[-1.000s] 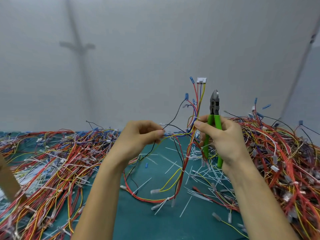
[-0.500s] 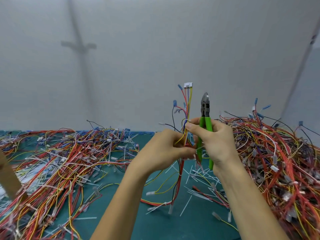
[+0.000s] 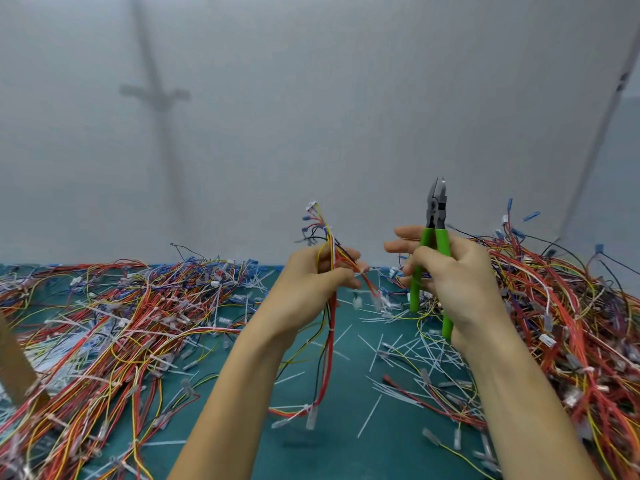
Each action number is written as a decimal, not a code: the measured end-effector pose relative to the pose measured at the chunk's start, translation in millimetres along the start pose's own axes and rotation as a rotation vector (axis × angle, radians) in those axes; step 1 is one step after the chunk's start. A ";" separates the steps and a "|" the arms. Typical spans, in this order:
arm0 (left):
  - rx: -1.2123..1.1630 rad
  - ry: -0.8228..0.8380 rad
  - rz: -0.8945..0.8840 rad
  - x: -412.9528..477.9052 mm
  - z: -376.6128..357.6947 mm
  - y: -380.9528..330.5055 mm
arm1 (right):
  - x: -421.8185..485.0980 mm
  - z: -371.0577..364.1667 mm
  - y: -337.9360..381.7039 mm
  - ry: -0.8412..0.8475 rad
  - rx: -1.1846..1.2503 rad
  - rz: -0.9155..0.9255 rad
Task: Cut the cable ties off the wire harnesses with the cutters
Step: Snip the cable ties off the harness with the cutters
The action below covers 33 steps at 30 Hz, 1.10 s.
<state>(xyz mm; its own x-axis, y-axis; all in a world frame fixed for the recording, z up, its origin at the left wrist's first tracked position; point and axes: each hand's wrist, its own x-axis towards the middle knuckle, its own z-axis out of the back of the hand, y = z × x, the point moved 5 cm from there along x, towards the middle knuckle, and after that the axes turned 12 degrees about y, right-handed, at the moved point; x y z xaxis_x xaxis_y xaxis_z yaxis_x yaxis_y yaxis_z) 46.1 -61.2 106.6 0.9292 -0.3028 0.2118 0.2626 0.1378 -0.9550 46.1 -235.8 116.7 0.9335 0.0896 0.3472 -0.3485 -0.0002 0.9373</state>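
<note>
A pale grey wall (image 3: 346, 98) fills the upper half of the view, and a faint cross-shaped shadow (image 3: 156, 95) is cast on it at the left. Below it, a green worktop (image 3: 339, 445) is spread across the lower half. A large heap of red, yellow and blue wires (image 3: 104, 323) is piled on the left side of the worktop, and a second, taller heap of wires (image 3: 571, 306) is piled on the right. Between the heaps, the bare green surface is strewn with cut white cable ties (image 3: 398, 348). A brown cardboard edge (image 3: 14, 362) is seen at the far left.

Both forearms are raised over the middle of the worktop, and the hands are held near each other but apart. The left hand (image 3: 311, 289) is closed around a wire harness (image 3: 330, 271), which is held upright: its plug ends stick up above the fist, and its red and black strands hang down below the hand to just above the worktop. A white tie is seen on the hanging strands below the hand. The right hand (image 3: 450, 271) is clamped on the green handles of the cutters (image 3: 437, 216), with the index and middle fingers stretched towards the harness. The cutters are held upright, tips pointing up and slightly parted, to the right of the harness and not touching it.
</note>
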 end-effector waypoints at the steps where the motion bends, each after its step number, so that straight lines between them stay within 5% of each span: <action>1: -0.030 -0.002 -0.006 -0.6 1.7 -0.6 | -0.2 0.3 1.5 0.010 -0.020 0.009; 10: -0.030 -0.059 -0.078 -4.6 10.5 -6.2 | 0.3 -4.6 6.8 0.051 -0.192 0.098; 19: 0.010 -0.149 -0.126 -4.4 19.8 -2.9 | -0.5 -14.6 1.0 0.248 -0.750 0.091; 33: 0.226 -0.178 -0.215 -11.1 21.4 -19.7 | -7.8 -24.5 2.1 0.375 -0.773 0.033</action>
<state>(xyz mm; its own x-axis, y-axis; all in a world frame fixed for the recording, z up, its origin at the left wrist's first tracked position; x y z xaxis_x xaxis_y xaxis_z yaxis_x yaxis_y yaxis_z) 36.1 -40.3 127.6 0.8721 -0.1808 0.4546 0.4891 0.3005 -0.8188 36.1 -212.1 115.2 0.8798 0.4251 0.2129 -0.4618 0.6578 0.5950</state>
